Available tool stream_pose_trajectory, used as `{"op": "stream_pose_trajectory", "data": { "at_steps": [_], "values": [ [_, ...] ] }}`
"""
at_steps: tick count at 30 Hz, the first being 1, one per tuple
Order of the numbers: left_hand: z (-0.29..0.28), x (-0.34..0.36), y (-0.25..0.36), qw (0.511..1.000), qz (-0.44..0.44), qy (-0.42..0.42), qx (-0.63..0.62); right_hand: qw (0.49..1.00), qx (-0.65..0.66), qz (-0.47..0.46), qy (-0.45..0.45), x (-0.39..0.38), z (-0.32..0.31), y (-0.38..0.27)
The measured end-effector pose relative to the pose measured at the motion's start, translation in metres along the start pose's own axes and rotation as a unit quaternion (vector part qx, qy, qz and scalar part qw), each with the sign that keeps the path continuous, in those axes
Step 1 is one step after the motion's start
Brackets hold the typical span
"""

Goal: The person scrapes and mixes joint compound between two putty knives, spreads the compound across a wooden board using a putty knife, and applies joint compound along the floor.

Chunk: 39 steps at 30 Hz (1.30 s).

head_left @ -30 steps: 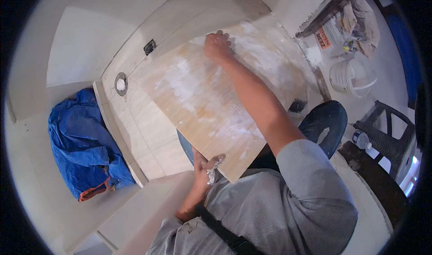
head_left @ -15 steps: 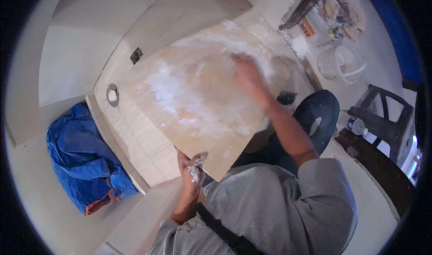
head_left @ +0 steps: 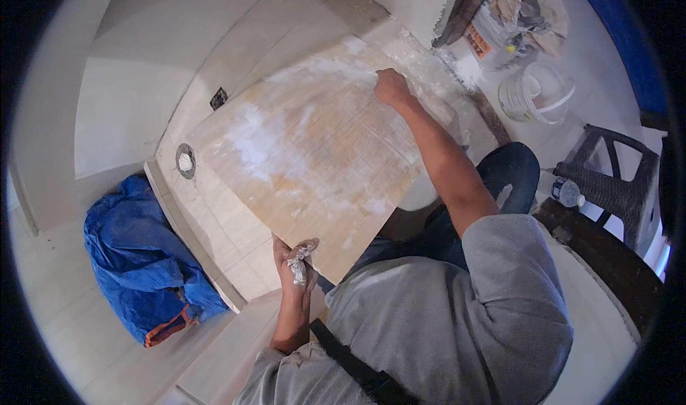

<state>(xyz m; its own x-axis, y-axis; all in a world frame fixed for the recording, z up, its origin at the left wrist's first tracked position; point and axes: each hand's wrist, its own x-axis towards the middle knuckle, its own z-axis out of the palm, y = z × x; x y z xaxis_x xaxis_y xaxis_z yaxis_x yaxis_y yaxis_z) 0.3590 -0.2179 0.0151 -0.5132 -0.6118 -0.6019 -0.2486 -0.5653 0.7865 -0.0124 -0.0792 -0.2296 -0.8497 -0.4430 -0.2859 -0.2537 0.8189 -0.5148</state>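
Observation:
A large beige slab that looks like a tile (head_left: 321, 144), its face smeared with white powder or paste, lies tilted in front of me. My left hand (head_left: 293, 262) is closed on its near left corner, and a lump of white paste clings to the thumb side. Toward the far right edge of the slab, my right hand (head_left: 392, 87) rests with curled fingers. What those fingers hold, if anything, is hidden under the hand.
Left of the tiled floor lies a blue tarp bundle (head_left: 146, 255). A round drain (head_left: 185, 162) and a dark square opening (head_left: 219, 98) are in the floor. At right stand a white bucket (head_left: 529, 97), a plastic bottle (head_left: 566, 192) and a dark stool (head_left: 607, 180).
My right hand, blurred over the slab before, has moved toward its far edge and appears sharp. My left hand keeps its hold on the near corner. The view has shifted slightly.

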Motion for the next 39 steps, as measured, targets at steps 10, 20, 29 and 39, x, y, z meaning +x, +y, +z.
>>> {"op": "stream_pose_trajectory", "data": {
  "at_steps": [10,20,29,39],
  "values": [
    [0.0,0.004,0.008,0.999,-0.01,0.036,0.006,0.992,0.028,-0.077,0.098,-0.213,-0.023,-0.066],
    [0.002,0.008,0.001,0.999,0.02,0.044,0.01,0.991,-0.031,-0.019,0.125,-0.063,0.015,0.088],
    [-0.013,0.011,0.001,0.999,-0.012,0.036,0.012,0.991,0.018,-0.005,0.134,-0.216,-0.019,0.003],
    [-0.021,0.021,-0.006,0.999,-0.003,0.025,0.035,0.982,-0.066,0.144,0.102,-0.09,0.02,0.117]
  ]
}}
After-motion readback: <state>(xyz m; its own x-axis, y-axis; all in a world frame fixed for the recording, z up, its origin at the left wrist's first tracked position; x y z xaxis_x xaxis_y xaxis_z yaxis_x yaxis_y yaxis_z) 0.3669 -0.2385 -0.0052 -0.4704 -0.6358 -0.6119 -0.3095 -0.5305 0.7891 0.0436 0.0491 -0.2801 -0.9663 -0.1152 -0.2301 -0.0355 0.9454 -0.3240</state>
